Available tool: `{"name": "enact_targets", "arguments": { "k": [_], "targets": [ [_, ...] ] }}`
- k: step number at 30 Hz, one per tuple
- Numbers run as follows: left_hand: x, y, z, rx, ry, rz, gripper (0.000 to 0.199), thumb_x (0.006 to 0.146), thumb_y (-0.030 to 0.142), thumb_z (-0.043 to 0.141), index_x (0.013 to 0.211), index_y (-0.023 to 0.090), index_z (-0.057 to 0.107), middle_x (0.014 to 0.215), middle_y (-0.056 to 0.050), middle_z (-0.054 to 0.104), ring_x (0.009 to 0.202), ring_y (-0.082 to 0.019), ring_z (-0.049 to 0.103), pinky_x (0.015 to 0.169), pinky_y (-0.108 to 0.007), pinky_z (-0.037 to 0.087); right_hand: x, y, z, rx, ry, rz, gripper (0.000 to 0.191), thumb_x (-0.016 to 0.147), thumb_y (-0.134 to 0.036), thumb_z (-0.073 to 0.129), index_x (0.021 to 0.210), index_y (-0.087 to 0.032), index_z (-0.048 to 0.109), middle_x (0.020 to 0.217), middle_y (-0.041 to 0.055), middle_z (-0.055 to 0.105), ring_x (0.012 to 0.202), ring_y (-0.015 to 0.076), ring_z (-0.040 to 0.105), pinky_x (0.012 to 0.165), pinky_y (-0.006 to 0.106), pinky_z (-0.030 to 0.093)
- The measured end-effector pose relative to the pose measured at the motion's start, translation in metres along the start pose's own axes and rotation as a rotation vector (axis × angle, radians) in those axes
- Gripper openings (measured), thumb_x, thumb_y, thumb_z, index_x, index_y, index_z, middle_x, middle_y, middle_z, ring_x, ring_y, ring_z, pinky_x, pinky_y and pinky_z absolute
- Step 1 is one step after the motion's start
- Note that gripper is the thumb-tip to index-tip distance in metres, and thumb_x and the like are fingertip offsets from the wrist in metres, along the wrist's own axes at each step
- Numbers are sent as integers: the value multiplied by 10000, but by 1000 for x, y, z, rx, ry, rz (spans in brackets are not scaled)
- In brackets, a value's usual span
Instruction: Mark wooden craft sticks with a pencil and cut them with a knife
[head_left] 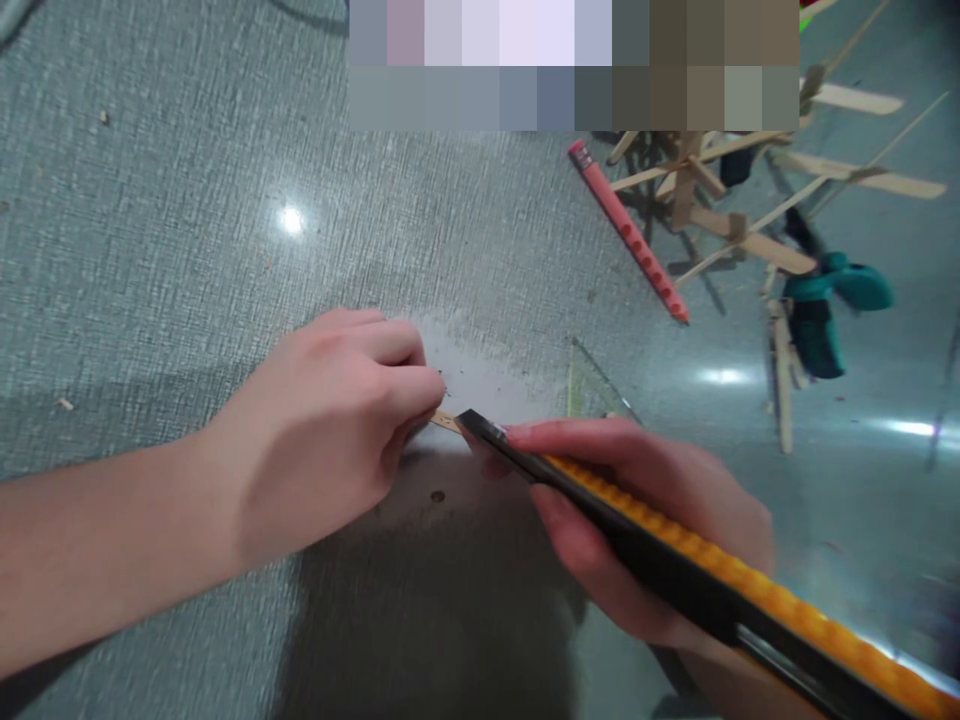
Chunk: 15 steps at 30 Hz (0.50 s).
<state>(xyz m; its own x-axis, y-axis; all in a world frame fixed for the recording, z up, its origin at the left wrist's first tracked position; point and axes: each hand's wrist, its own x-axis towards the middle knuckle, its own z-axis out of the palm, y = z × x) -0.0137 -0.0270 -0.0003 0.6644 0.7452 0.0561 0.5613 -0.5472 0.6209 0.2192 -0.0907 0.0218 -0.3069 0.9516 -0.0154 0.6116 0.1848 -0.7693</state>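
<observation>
Near the middle of the view, my left hand [330, 410] is closed around a thin wooden craft stick [447, 421], and only a short end of it shows past the fingers. My right hand [645, 510] grips a utility knife [637, 535] with a black body and a ribbed yellow-orange strip. The blade end of the knife meets the exposed end of the stick, or hovers just over it; I cannot tell which. Below them lies a pale, worn patch [487, 375] on the grey surface.
A red pencil [630, 235] with an eraser lies at the upper right. Beside it stands a structure of wooden sticks [682, 185]. Teal-handled scissors or pliers [817, 300] rest near loose sticks [782, 380]. A clear set square [592, 385] lies behind my right hand.
</observation>
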Motion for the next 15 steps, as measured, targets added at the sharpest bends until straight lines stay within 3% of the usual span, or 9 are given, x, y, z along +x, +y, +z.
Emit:
{"name": "enact_targets", "arguments": {
  "k": [8, 12, 15],
  "targets": [
    [1, 0, 0, 7, -5, 9, 288, 961, 155, 519, 808, 207, 757, 819, -30, 696, 763, -198, 624, 695, -338, 411, 5, 4, -1, 41, -11, -22, 336, 847, -120, 645, 1117, -318, 674, 831, -45, 805, 637, 184, 767, 593, 278, 637],
    [2, 0, 0, 20, -10, 10, 266, 939, 126, 526, 808, 203, 744, 834, -27, 704, 770, -194, 636, 704, -330, 422, 7, 8, -2, 117, -25, 39, 204, 904, -169, 657, 1058, -295, 697, 781, -43, 789, 609, 158, 743, 550, 243, 601],
    [2, 1, 0, 36, -13, -10, 263, 926, 107, 526, 800, 209, 732, 839, -21, 710, 772, -188, 641, 699, -319, 425, 5, 16, 0, 249, -32, 119, 166, 941, -219, 660, 1082, -290, 714, 837, -16, 802, 708, 183, 771, 613, 271, 628]
  ]
}}
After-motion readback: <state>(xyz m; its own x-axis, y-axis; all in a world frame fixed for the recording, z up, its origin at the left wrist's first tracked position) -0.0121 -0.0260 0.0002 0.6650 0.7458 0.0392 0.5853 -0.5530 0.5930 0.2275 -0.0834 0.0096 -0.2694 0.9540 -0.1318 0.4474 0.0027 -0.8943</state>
